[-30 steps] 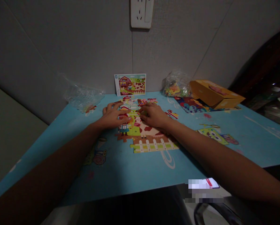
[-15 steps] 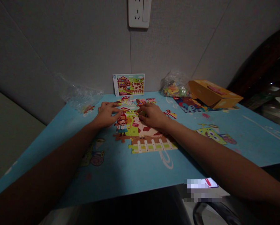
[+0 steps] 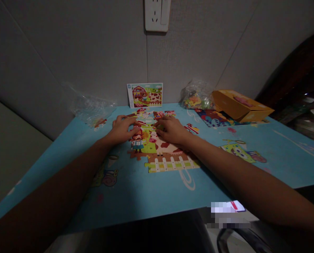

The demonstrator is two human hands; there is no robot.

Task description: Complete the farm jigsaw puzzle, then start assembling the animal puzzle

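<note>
Compared with a second ago, the left hand [image 3: 122,129] sits farther left over the farm puzzle [image 3: 169,158], its fingers drawn back, and the printed farmer's [image 3: 137,142] face, then hidden behind its thumb, now shows.

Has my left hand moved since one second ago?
Yes. Your left hand has drawn slightly left, judged against the wall socket, uncovering more of the farmer on the jigsaw puzzle.
</note>
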